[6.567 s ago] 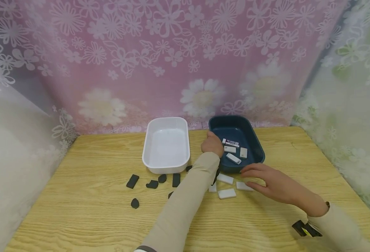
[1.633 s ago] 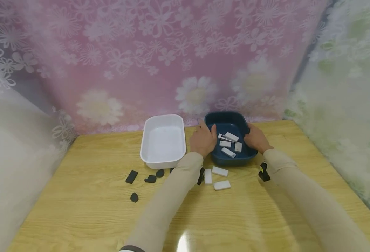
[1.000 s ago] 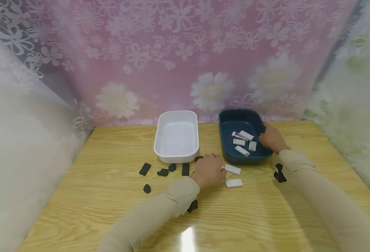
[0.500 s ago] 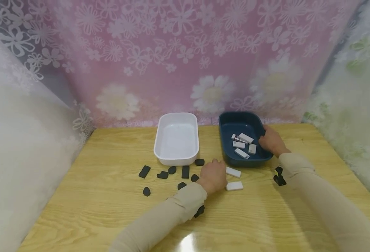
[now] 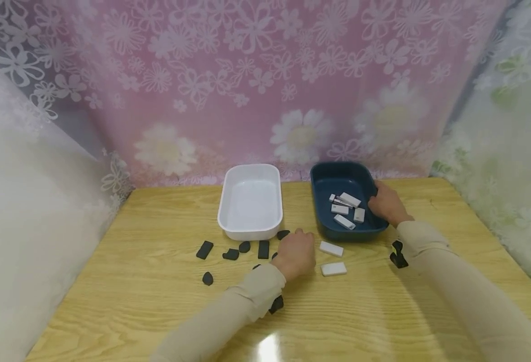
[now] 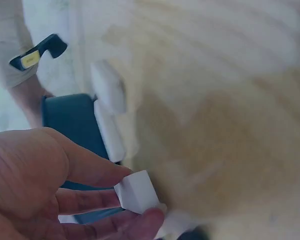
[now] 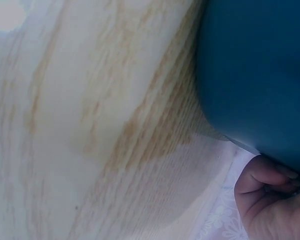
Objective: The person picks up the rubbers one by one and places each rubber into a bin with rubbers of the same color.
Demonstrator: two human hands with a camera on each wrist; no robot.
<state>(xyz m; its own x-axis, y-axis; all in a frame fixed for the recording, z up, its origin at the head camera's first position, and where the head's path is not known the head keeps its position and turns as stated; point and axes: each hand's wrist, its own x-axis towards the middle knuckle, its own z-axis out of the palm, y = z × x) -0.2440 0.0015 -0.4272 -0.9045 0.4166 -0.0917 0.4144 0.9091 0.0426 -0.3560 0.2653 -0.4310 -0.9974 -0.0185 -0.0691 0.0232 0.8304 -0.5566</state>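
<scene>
In the left wrist view my left hand (image 6: 35, 175) pinches a small white eraser (image 6: 140, 192) between thumb and fingertips. The head view shows that left hand (image 5: 294, 255) low over the table, its back hiding the held eraser. My right hand (image 5: 386, 203) grips the right rim of a dark blue tub (image 5: 349, 235); in the right wrist view its thumb is bent at the tub's edge. Several white erasers, some with printing, lie inside, among them a stacked eraser (image 5: 350, 199). In front of the tub lie an eraser (image 5: 331, 249) and another eraser (image 5: 334, 269).
A white tub (image 5: 250, 234) stands to the left of the blue one. Several black pieces lie in front of it, including an oblong black block (image 5: 204, 250) and a rounded black piece (image 5: 207, 278). A pink floral curtain (image 5: 229, 115) hangs behind the wooden table (image 5: 125, 301).
An eraser from the table's right side now lies stacked in the blue tub. My left hand has left that tub for the table and holds an eraser; my right hand has taken the rim.
</scene>
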